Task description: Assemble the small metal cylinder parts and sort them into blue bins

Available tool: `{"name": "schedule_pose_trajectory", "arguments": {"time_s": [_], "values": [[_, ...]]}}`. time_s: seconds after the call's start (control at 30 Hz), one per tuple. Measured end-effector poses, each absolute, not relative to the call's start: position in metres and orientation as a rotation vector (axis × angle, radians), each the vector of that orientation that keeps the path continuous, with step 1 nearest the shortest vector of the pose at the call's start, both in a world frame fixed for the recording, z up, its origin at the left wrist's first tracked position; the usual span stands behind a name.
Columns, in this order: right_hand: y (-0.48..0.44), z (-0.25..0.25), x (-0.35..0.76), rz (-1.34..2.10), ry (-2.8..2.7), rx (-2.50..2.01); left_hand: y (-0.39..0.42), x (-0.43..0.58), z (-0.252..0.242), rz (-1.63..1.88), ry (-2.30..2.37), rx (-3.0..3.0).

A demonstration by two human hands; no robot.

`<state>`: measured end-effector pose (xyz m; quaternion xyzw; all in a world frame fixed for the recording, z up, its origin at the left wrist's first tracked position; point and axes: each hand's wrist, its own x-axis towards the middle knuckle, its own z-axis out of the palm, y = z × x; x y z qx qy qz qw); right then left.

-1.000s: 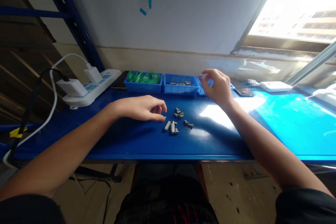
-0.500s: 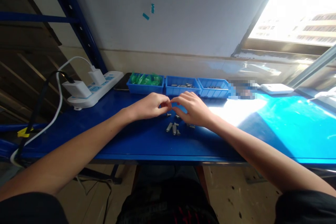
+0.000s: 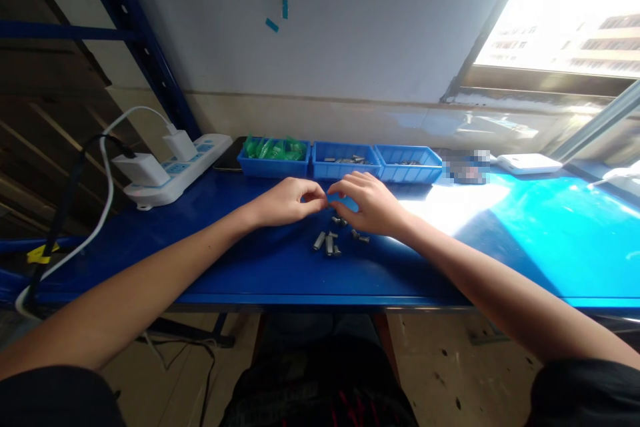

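My left hand point(image 3: 294, 201) is closed in a pinch, thumb against the curled fingers, above the blue table. Facing it, my right hand point(image 3: 367, 203) has its thumb and index finger bent round to meet the left fingertips. Whatever the two pinches hold is too small to make out. Just below the hands lie short metal cylinders point(image 3: 319, 241) and a small screw point(image 3: 337, 251). More screws point(image 3: 364, 239) rest under my right palm, and a few small metal pieces point(image 3: 339, 220) are partly hidden by its thumb.
Behind the hands stand three blue bins: one with green plastic bags point(image 3: 275, 149), one with metal parts point(image 3: 345, 160), another with small pieces point(image 3: 407, 163). A white power strip point(image 3: 170, 180) with plugged-in chargers is at left. A white box point(image 3: 529, 163) sits back right.
The fingertips have shifted slightly, and my right thumb and index finger show a wider gap between them. The small screw seen below my left fingertips appears nearer my right thumb.
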<state>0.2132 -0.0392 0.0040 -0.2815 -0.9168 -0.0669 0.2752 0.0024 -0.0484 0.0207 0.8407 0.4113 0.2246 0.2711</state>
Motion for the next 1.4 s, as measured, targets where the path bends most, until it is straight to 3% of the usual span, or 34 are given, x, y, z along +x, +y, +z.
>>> {"name": "schedule_pose_trajectory", "arguments": {"time_s": [0.37, 0.7, 1.4], "values": [[-0.0444, 0.0037, 0.2088, -0.310, -2.403, -0.799, -0.0463, 0.0091, 0.0123, 0.721, 1.073, 1.912], [-0.0427, 0.0050, 0.2069, -0.079, -2.338, -0.856, -0.0517, 0.0056, 0.0113, 0.927, 1.063, 2.487], [-0.0416, 0.0011, 0.2085, -0.092, -2.413, -0.795, -0.0533, 0.0103, 0.0114, 0.775, 1.099, 2.191]]}}
